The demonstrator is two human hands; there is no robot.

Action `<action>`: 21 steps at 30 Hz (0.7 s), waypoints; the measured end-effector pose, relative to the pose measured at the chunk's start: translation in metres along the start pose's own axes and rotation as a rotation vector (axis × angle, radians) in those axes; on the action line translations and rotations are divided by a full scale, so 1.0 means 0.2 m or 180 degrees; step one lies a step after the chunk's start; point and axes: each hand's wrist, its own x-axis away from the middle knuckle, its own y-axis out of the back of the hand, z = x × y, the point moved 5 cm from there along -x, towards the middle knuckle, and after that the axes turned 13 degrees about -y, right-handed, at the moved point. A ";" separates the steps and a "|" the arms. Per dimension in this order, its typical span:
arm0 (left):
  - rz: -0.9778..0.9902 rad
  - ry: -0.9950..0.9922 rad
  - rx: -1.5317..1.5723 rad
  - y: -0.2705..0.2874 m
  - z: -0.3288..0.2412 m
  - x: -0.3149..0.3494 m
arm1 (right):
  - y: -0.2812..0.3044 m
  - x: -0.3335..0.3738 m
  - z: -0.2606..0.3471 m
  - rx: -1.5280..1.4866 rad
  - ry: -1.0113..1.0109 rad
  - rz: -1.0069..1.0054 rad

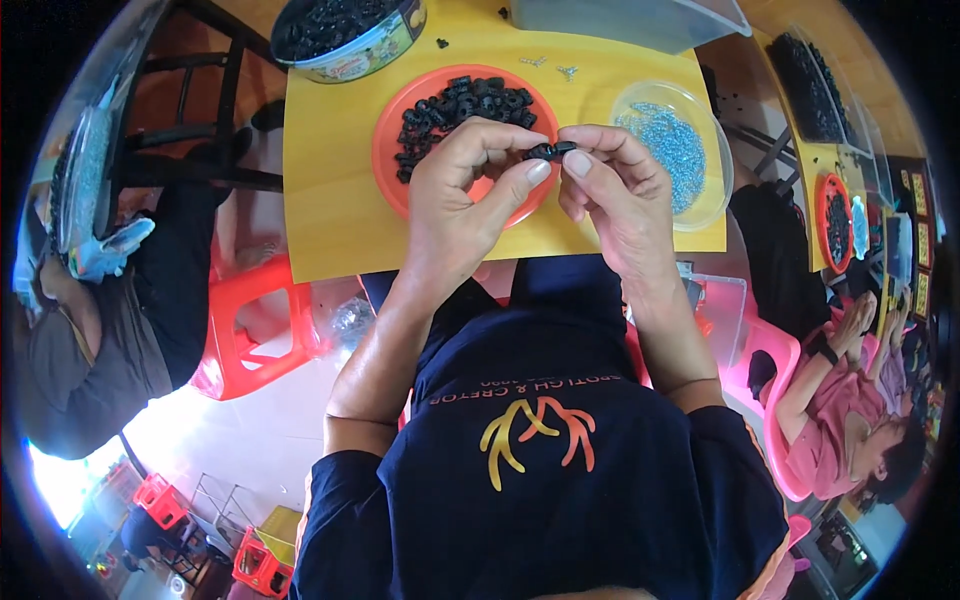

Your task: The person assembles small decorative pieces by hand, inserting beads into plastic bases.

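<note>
My left hand [458, 205] pinches a small black plastic part [541, 152] between thumb and forefinger, above the right side of a red round plate [383, 170]. Fingertip to fingertip with it, my right hand [632, 200] is closed on a small black piece [565, 148]. The two pieces meet or nearly meet; whether they are joined I cannot tell. Many black plastic parts [470, 100] lie heaped on the plate. Beside my right hand stands a clear round tub [722, 190] with small shiny metal pieces [668, 150], too small to name surely.
On the yellow table [340, 215], a tub of black parts [345, 62] stands far left and a grey translucent bin [630, 22] at the far edge. A few silver pieces [567, 72] lie loose. Red stool [255, 330] at left; people sit on both sides.
</note>
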 end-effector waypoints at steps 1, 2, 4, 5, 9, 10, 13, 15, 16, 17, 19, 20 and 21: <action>0.0024 -0.0012 -0.0003 0.00 0.00 0.00 | 0.00 0.00 0.00 -0.0009 -0.0009 -0.0026; 0.0001 -0.0010 -0.0006 0.00 0.00 0.00 | 0.00 0.00 -0.01 -0.0018 -0.0017 -0.0054; -0.0023 -0.0010 0.0007 0.01 0.01 0.01 | 0.00 0.00 -0.01 -0.0001 -0.0035 -0.0072; -0.0037 -0.0010 0.0005 0.01 0.01 0.01 | 0.00 0.00 -0.01 0.0006 -0.0040 -0.0105; -0.0041 -0.0013 -0.0012 0.01 0.01 0.01 | 0.01 0.01 -0.01 -0.0022 0.0020 -0.0047; -0.0033 -0.0018 -0.0019 0.01 0.01 0.01 | 0.01 0.01 -0.02 -0.0013 0.0023 -0.0033; -0.0025 -0.0038 0.0003 0.00 0.01 0.01 | 0.01 0.01 -0.02 0.0019 0.0020 -0.0062; -0.0033 -0.0036 0.0047 0.00 0.01 0.01 | 0.01 0.01 -0.02 0.0042 0.0016 -0.0108; -0.0041 -0.0036 0.0091 -0.01 0.01 0.01 | 0.00 0.01 -0.02 -0.0027 0.0026 -0.0056; -0.0038 -0.0035 0.0093 -0.01 0.01 0.01 | 0.00 0.01 -0.02 -0.0096 0.0036 -0.0004; -0.0004 0.0002 0.0076 -0.01 0.00 0.01 | 0.01 0.01 -0.01 -0.0047 0.0065 -0.0010; -0.0001 0.0002 0.0077 -0.01 0.00 0.01 | 0.01 0.01 -0.01 0.0004 0.0092 -0.0013; -0.0012 0.0027 0.0108 -0.01 0.00 0.01 | 0.01 0.01 -0.01 0.0002 0.0093 -0.0013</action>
